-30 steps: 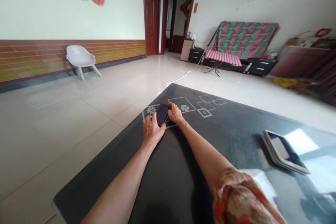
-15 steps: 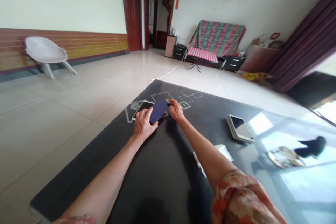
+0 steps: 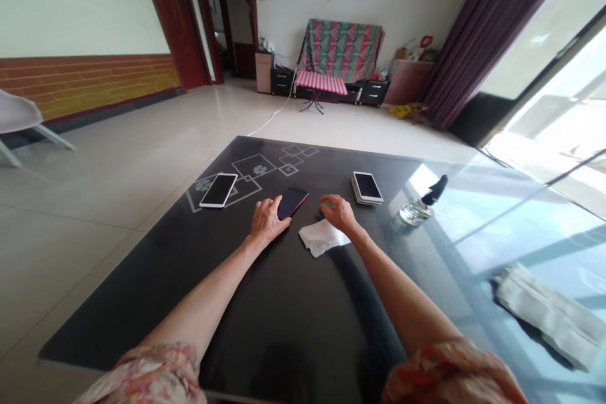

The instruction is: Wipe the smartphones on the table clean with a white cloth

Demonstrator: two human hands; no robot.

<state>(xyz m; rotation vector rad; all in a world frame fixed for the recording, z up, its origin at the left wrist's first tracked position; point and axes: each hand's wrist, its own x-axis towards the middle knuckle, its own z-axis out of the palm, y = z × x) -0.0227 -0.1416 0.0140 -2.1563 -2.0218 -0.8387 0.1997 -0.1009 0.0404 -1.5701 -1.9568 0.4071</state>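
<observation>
A dark phone with a red edge (image 3: 293,203) lies on the black glossy table (image 3: 161,271), and my left hand (image 3: 267,219) grips its left end. My right hand (image 3: 338,211) is off the phone, fingers apart and slightly curled, above the far edge of a crumpled white tissue (image 3: 322,238). A white-framed phone (image 3: 219,190) rests on the table's left part, apart from my hands. To the right of my right hand is a stack of white-framed devices (image 3: 367,188).
A clear bottle with a black spray head (image 3: 416,209) stands right of the stack. A folded grey cloth (image 3: 549,312) lies at the table's right. Beyond the table are a white chair (image 3: 19,113) and a small striped table (image 3: 320,82).
The dark phone has moved right and down, away from the white-framed phone, with my left hand on it. My right hand has let go of it and moved right to the tissue. The view has turned right.
</observation>
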